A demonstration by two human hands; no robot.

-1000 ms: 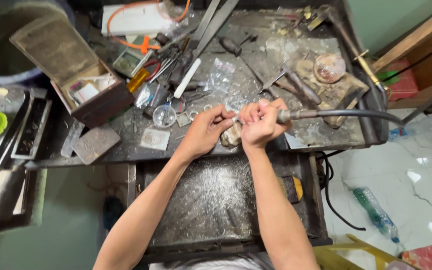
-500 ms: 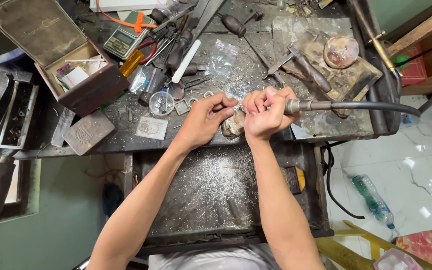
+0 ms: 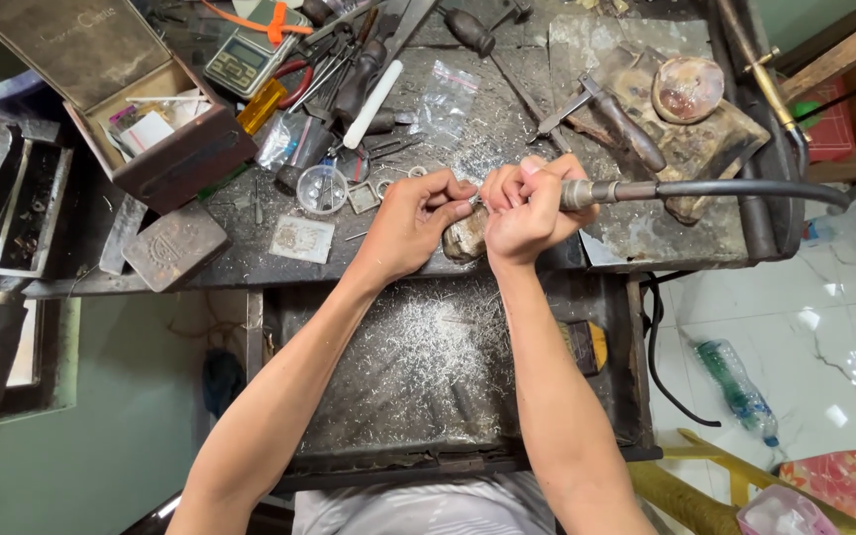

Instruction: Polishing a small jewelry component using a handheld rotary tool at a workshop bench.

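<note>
My right hand (image 3: 525,213) grips the metal handpiece (image 3: 601,191) of a rotary tool, whose black flexible hose (image 3: 745,188) runs off to the right. My left hand (image 3: 410,223) pinches a tiny workpiece between thumb and fingertips, right against the tool's tip; the piece is too small to make out. Both hands rest at a worn wooden bench pin (image 3: 466,236) on the front edge of the workbench (image 3: 250,260). Below my forearms an open drawer (image 3: 418,367) holds a layer of silvery metal filings.
An open brown box (image 3: 165,149) stands at the back left, with a digital scale (image 3: 243,61), pliers, files and small plastic bags beside it. A small round clear dish (image 3: 322,188) and a flat metal block (image 3: 172,245) lie left of my hands. A plastic bottle (image 3: 740,386) lies on the tiled floor.
The view has shifted slightly, so the bench sits a little differently in frame. My hands stay together at the bench pin with the handpiece held the same way.
</note>
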